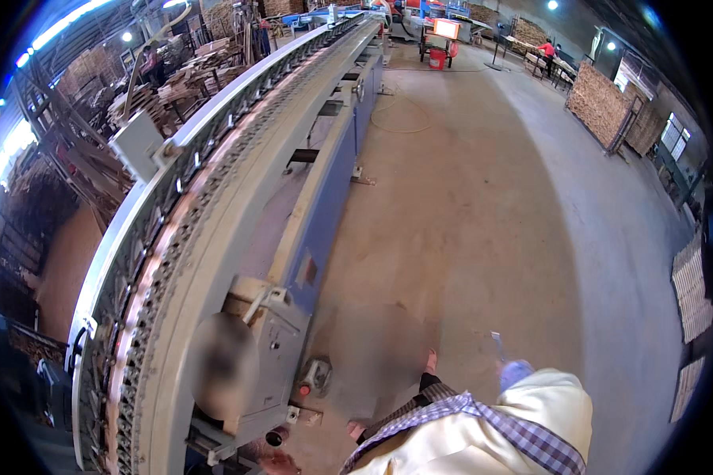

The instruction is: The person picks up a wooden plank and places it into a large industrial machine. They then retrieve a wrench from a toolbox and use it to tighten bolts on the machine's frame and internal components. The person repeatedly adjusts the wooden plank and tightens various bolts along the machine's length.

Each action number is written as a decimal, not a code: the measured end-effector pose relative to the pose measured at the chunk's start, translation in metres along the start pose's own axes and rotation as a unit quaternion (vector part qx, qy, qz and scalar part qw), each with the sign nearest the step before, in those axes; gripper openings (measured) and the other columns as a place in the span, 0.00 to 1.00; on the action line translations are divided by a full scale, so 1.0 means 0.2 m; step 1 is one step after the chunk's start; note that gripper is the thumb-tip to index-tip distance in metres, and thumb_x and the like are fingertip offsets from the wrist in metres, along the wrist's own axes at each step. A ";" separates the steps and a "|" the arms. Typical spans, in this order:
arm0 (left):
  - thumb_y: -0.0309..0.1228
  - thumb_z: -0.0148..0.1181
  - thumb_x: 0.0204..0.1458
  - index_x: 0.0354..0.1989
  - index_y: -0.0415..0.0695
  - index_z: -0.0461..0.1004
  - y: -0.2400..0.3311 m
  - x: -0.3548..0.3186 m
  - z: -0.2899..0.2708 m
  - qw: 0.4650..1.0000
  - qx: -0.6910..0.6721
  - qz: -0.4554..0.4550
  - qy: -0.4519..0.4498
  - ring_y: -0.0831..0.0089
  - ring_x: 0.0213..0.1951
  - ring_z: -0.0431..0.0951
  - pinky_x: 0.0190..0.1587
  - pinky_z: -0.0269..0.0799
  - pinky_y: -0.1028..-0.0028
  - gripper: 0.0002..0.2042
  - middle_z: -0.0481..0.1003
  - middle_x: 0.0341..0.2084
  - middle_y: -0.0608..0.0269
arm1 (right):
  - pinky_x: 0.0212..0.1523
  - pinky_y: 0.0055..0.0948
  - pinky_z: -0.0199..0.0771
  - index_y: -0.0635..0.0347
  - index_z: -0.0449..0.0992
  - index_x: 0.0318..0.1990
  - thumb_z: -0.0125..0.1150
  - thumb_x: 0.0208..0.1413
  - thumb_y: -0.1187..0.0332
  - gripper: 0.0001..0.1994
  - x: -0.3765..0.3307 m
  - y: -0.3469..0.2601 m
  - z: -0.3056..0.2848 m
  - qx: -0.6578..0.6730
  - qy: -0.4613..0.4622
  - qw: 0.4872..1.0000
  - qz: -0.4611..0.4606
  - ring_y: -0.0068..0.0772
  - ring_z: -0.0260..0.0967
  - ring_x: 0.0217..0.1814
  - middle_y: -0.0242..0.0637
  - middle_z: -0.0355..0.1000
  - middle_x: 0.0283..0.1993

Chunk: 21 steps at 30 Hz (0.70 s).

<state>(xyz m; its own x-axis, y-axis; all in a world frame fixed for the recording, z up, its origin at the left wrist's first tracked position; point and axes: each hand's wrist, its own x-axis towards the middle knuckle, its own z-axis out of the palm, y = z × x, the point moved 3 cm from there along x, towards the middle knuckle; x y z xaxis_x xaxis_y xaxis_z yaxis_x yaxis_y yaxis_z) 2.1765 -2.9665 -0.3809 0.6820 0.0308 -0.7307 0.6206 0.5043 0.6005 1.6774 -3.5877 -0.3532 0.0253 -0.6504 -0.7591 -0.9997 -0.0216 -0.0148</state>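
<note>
My right arm, in a cream sleeve with a blue-violet cuff, reaches out over the floor at the lower right. Only a sliver of my right hand (500, 366) shows beyond the cuff. A thin, flat, greyish tool (496, 342) sticks out ahead of it; its exact kind is too small to tell. My left hand (279, 462) is partly visible at the lower edge, beside the machine's base. Its fingers are cut off and unclear. Just above it is a dark round-mouthed object (276, 436); whether the hand touches it cannot be told.
A long machine (214, 190) with a chain track and blue side panels runs away on my left. A small grey device with a red button (315, 378) sits by its foot. A yellow hose (400, 119) lies on the floor. Wood stacks (598, 103) and a distant person (547, 51) are beyond.
</note>
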 end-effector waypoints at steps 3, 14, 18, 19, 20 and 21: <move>0.62 0.48 0.50 0.34 0.47 0.71 -0.60 -0.16 0.22 0.943 0.303 -0.127 -0.048 0.69 0.35 0.72 0.42 0.67 0.66 0.27 0.73 0.31 0.65 | 0.31 0.37 0.68 0.58 0.75 0.42 0.53 0.56 0.51 0.19 -0.04 0.76 0.00 0.069 -0.038 0.983 0.164 0.34 0.65 0.27 0.35 0.68 0.24; 0.49 0.52 0.58 0.50 0.39 0.71 -1.64 -1.10 2.81 0.750 0.428 -0.177 -0.472 0.71 0.45 0.74 0.47 0.70 0.73 0.24 0.75 0.43 0.59 | 0.18 0.33 0.63 0.60 0.75 0.37 0.52 0.57 0.46 0.22 0.60 0.14 -0.49 0.394 -0.216 0.893 0.015 0.28 0.59 0.14 0.32 0.61 0.16; 0.48 0.53 0.58 0.54 0.39 0.66 -1.66 -1.17 3.55 0.714 0.486 -0.079 -0.497 0.70 0.47 0.74 0.49 0.70 0.72 0.25 0.74 0.46 0.59 | 0.16 0.28 0.67 0.61 0.77 0.33 0.55 0.57 0.47 0.22 0.88 -0.34 -1.14 0.270 -0.128 0.945 -0.132 0.24 0.61 0.13 0.30 0.62 0.15; 0.47 0.52 0.59 0.54 0.39 0.67 -1.66 -1.15 3.71 0.723 0.478 -0.062 -0.494 0.70 0.47 0.75 0.49 0.70 0.72 0.24 0.74 0.46 0.58 | 0.17 0.28 0.68 0.61 0.78 0.33 0.54 0.57 0.47 0.22 0.95 -0.44 -1.31 0.269 -0.124 0.945 -0.141 0.24 0.62 0.13 0.30 0.62 0.14; 0.46 0.52 0.59 0.53 0.39 0.67 -1.67 -1.11 3.85 0.733 0.472 -0.050 -0.488 0.70 0.46 0.75 0.49 0.70 0.72 0.23 0.74 0.46 0.57 | 0.17 0.29 0.69 0.61 0.78 0.33 0.54 0.57 0.47 0.22 1.00 -0.52 -1.45 0.267 -0.123 0.945 -0.145 0.24 0.62 0.13 0.30 0.62 0.14; 0.46 0.52 0.59 0.53 0.39 0.68 -1.69 -1.07 3.99 0.737 0.466 -0.058 -0.486 0.70 0.46 0.75 0.48 0.70 0.72 0.23 0.74 0.46 0.57 | 0.18 0.29 0.70 0.61 0.78 0.33 0.54 0.57 0.47 0.22 1.06 -0.58 -1.55 0.268 -0.123 0.944 -0.147 0.25 0.62 0.13 0.30 0.61 0.14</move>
<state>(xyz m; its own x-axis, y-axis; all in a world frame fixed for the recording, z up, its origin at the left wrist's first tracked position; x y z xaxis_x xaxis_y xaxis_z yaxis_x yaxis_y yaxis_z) 2.1292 -3.8330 -0.1682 0.2778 -0.8272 -0.4885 0.3844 -0.3704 0.8456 1.8008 -3.9595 -0.3105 0.3653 -0.4777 -0.7990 -0.8119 0.2563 -0.5245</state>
